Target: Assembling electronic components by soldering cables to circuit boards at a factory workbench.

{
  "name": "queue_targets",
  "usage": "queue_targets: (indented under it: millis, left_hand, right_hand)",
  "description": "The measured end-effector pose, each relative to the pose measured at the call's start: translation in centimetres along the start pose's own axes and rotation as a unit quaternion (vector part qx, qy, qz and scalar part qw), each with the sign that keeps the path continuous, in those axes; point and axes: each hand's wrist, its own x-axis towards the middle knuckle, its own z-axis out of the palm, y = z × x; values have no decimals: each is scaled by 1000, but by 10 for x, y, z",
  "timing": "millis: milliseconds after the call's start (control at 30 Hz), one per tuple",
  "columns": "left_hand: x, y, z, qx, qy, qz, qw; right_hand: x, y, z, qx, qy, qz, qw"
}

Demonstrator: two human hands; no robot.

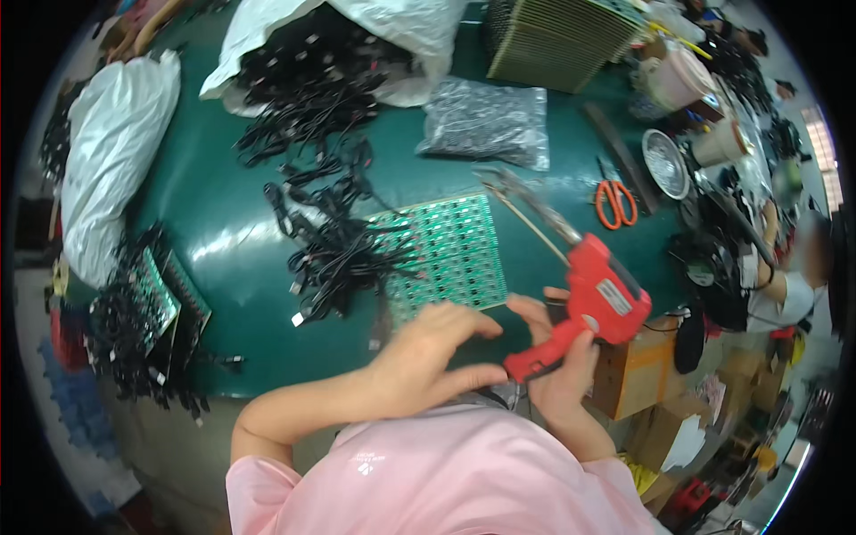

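My right hand (571, 370) is closed around the handle of a red soldering gun (606, 294), whose metal tip and thin guide tube point up and left over the board. My left hand (437, 352) is open, thumb and fingers apart, with the thumb close to the lower end of the gun's handle; I cannot tell if they touch. Just beyond both hands lies a green circuit board panel (455, 254) made of several small repeated boards. A bunch of black USB cables (339, 250) lies across its left side, wire ends on the panel.
A white sack (428, 45) spills more black cables at the back. Behind the panel lies a clear bag of small dark parts (486, 120). Orange-handled scissors (615, 203) and a round metal dish (666, 163) are at right. Cabled boards (160, 299) sit on the left edge.
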Motion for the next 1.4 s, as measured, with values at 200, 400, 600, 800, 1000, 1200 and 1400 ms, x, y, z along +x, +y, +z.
queue_targets:
  millis: [200,400,600,800,1000,1200,1400]
  left_hand:
    - [25,12,14,-127,-28,-70,989]
    - [19,2,-1,-38,-13,-111,993]
    - [19,11,-4,-45,55,-136,988]
    - [19,6,1,2,35,-115,993]
    - [23,9,3,35,27,-109,993]
    - [27,10,5,52,28,-111,992]
    - [33,12,10,56,28,-118,991]
  right_hand:
    - [28,16,13,-34,-86,-105,990]
    - [25,-49,-12,-252,-270,109,923]
    - [16,-93,-46,-306,-277,172,894]
    - [11,-97,-64,-284,-135,77,946]
    - [16,-97,-71,-332,-94,37,938]
    - [21,-88,-76,-350,-70,10,934]
    - [23,-85,-85,-367,-49,-5,929]
